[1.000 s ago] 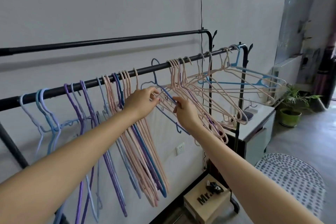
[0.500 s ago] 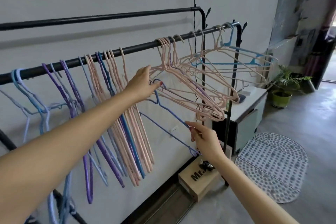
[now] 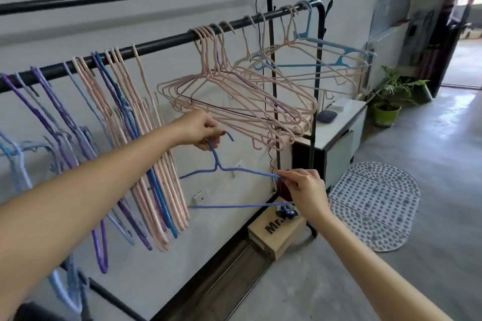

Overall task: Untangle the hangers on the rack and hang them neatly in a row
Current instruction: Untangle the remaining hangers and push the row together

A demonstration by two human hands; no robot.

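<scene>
A blue hanger (image 3: 229, 172) is held off the rack, below the front rail (image 3: 161, 45) and in front of the wall. Its neck, just under the hook, is pinched by the left hand (image 3: 199, 129), fingers closed around it. Its right shoulder is gripped by the right hand (image 3: 303, 191), fingers likewise closed on the wire. The two hands are kept apart, the hanger stretched between them and tilted down to the right.

On the rail's left part, purple, blue and pink hangers (image 3: 125, 122) are hung close together, slanting steeply. Towards the rail's right end, a tangled bunch of pink hangers (image 3: 234, 101) is seen jutting outwards, with a light blue hanger (image 3: 336, 53) at the very end. A cardboard box (image 3: 276, 234) is set on the floor beside the rack's foot.
</scene>
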